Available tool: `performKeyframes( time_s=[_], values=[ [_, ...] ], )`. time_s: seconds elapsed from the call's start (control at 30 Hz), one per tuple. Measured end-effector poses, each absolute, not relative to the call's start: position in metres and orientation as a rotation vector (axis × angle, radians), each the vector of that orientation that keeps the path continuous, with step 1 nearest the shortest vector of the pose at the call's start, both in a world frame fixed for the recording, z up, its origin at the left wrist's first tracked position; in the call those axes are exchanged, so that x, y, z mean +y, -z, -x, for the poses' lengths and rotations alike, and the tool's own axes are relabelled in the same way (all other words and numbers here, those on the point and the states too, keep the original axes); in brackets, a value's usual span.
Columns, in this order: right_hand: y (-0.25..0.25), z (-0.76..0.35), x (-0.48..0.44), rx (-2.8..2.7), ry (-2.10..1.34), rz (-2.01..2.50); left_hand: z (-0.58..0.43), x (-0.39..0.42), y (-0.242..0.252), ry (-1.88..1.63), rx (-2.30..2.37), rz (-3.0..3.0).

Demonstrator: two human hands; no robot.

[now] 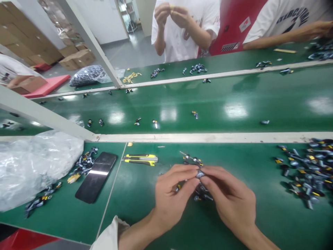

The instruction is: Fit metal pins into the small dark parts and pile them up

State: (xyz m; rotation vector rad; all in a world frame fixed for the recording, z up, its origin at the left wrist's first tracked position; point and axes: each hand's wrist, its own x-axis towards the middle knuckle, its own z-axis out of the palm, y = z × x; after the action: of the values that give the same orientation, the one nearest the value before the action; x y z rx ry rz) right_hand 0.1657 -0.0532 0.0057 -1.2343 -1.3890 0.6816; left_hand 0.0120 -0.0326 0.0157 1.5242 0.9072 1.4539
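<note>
Presently, left hand (169, 196) and right hand (231, 201) meet over the near green worktop (135, 189), thumbs and forefingers pinching one small grey part (199, 174) between them. Below and around it, a loose cluster (202, 194) of similar pieces, partly hidden by the hands. To the left: yellow-black utility knife (140, 159), then dark phone (96, 177), clear plastic bag (33, 166) farthest left. To the right, a larger heap of parts (309, 170). Far side: a co-worker (182, 33), both hands raised.

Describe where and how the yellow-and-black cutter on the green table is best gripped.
Probably the right half of the cutter's body, from above, the left hand pinching across its long edges: it lies flat, narrow tip pointing left.
</note>
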Motion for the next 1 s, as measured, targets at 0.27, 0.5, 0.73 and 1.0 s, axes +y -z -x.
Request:
performKeyframes(
  time_s=[0.27,0.5,0.73,1.0],
  values=[
    [-0.008,-0.164,-0.053,-1.358,-0.688,1.171,-0.01,-0.034,-0.017,-1.458,0.901,-1.63],
    [-0.012,-0.163,-0.053,-1.328,-0.728,1.204,-0.009,-0.031,-0.02,-1.463,0.903,-1.692],
    [-0.011,-0.163,-0.052,-1.252,-0.786,1.2,-0.01,-0.032,-0.02,-1.431,0.931,-1.697],
    [-0.004,-0.17,-0.042,-0.841,-1.557,1.034,-0.01,-0.033,-0.015,-1.493,0.971,-1.886]
  ],
)
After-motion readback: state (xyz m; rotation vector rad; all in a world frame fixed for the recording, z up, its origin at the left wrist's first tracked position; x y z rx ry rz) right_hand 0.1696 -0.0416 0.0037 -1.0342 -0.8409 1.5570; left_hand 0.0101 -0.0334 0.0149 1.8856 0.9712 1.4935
